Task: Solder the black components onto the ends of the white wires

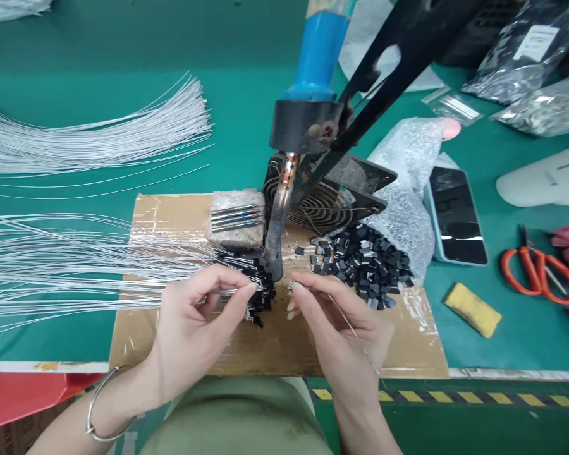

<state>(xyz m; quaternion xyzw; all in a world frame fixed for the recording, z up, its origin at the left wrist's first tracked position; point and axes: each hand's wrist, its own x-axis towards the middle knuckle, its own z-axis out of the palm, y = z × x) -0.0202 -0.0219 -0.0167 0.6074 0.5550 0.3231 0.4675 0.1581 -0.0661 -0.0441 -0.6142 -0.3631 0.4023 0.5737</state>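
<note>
My left hand (203, 316) is closed in a pinch beside the black connectors (265, 291) at the ends of the white wires (171, 275); what lies between its fingertips is hidden. To its right, my right hand (344, 322) is also closed, with a thin solder wire (355, 333) running through it and down past the wrist. A tiny pale piece (291, 285) shows at its fingertips, too small to name. Between and above the hands, a soldering iron (282, 196) with a blue handle hangs in a black stand, its tip pointing down.
Loose black connectors (365, 262) lie piled on the cardboard (284, 357). Behind stand a small fan (325, 205) and a block (237, 237) with metal rods. Another wire bundle (123, 142) is at left; a phone (458, 218), yellow sponge (473, 309) and scissors (533, 275) lie right.
</note>
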